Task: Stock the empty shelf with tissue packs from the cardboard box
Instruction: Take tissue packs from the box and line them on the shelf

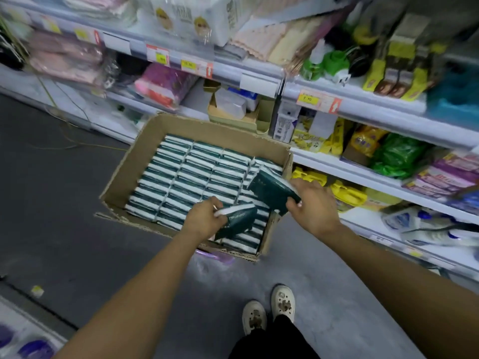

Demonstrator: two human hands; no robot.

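An open cardboard box (145, 161) stands on the floor in front of the shelving, packed with several rows of dark green and white tissue packs (191, 174). My left hand (203, 220) grips one green tissue pack (237, 221) above the box's near right part. My right hand (315, 207) holds a second green pack (270, 190), tilted, over the box's right edge. Both packs are lifted clear of the rows below.
Store shelves (261, 81) run along the far side and right, stocked with towels, yellow and green packets and bottles. A smaller open carton (234, 117) sits on a low shelf behind the box. Grey floor lies to the left; my white shoes (269, 309) stand below.
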